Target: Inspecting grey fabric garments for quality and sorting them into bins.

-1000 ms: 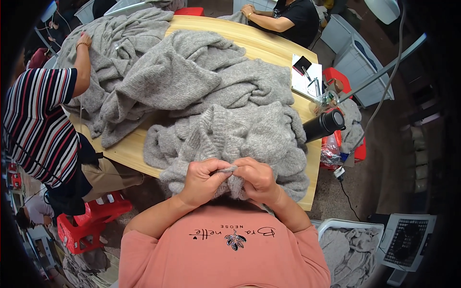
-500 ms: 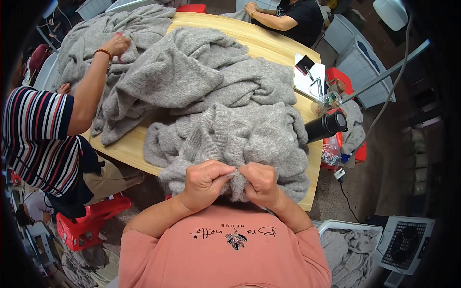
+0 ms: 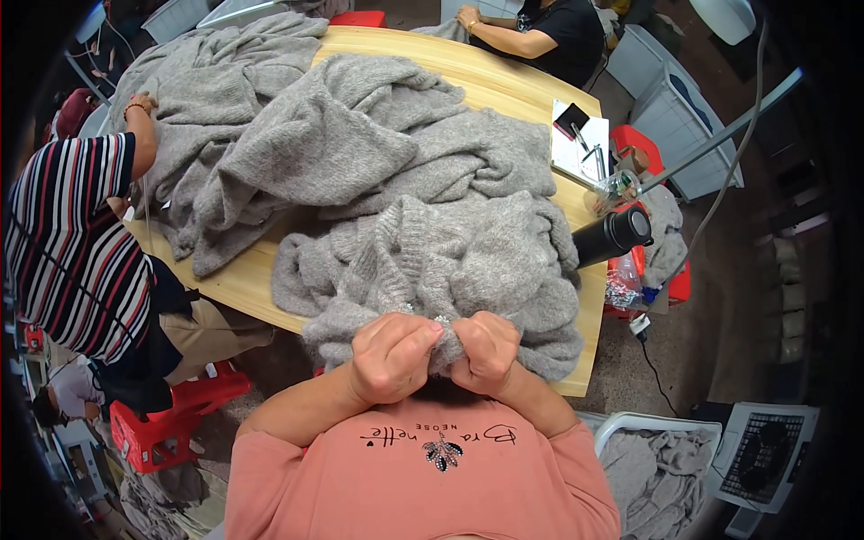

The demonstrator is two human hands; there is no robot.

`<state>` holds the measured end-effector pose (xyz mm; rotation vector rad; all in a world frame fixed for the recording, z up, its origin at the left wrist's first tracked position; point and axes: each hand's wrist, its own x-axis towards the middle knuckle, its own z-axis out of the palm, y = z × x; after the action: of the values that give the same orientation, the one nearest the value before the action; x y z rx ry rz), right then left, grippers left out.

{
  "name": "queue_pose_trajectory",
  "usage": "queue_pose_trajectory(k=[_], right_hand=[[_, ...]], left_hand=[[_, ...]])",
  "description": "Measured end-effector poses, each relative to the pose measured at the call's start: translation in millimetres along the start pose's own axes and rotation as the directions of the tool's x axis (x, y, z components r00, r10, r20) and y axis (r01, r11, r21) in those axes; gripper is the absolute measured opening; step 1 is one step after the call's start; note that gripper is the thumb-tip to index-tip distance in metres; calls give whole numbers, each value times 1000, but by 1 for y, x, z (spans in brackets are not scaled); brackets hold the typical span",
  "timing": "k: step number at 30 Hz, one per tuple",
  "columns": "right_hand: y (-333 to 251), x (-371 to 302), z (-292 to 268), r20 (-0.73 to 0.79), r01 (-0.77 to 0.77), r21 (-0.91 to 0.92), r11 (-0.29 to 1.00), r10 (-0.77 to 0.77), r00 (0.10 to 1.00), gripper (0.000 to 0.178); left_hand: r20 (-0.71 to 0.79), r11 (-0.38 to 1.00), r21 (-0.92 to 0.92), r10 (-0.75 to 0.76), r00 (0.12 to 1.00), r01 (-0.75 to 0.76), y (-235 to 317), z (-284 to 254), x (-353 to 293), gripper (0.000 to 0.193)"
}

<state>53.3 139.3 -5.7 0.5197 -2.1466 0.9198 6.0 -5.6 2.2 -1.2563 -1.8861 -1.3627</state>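
A fuzzy grey knit sweater [image 3: 504,243] lies bunched at the near edge of the wooden table, its ribbed band running up the middle. My left hand [image 3: 394,355] is closed on a bit of its near edge, thumb pressed against the bent fingers. Close beside it, my right hand [image 3: 486,349] grips the same edge, fingers curled in. A small tuft of the knit shows between the two hands. Whether anything thin is pinched along with the fabric, I cannot make out.
More grey knit pieces [image 3: 315,144] cover the table [image 3: 513,81] beyond. A black bottle [image 3: 612,236] stands at the right edge near a paper with a phone [image 3: 571,119]. Co-workers stand left [image 3: 81,243] and far right [image 3: 549,40]. A white bin [image 3: 657,468] of knits sits lower right.
My hands have rolled slightly over the sweater's edge, backs turned more upward, still close together. The co-worker on the left has drawn their hand back leftward across the far knit pile.
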Motion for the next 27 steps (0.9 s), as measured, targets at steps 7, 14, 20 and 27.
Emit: queue_pose_trajectory(k=[7, 14, 20, 27], right_hand=[[2, -4, -9, 44, -45, 157, 987, 38, 998, 23], [-5, 4, -21, 362, -525, 572, 630, 381, 851, 14], [-4, -6, -9, 92, -108, 135, 985, 96, 991, 24], [3, -2, 5, -86, 104, 56, 993, -99, 991, 29]], left_hand=[[-32, 995, 24, 95, 995, -95, 3, 0, -6, 24], [18, 990, -64, 128, 992, -127, 1, -2, -5, 26], [44, 992, -18, 125, 991, -125, 3, -3, -4, 25], [-30, 998, 42, 52, 998, -50, 10, 0, -5, 21]])
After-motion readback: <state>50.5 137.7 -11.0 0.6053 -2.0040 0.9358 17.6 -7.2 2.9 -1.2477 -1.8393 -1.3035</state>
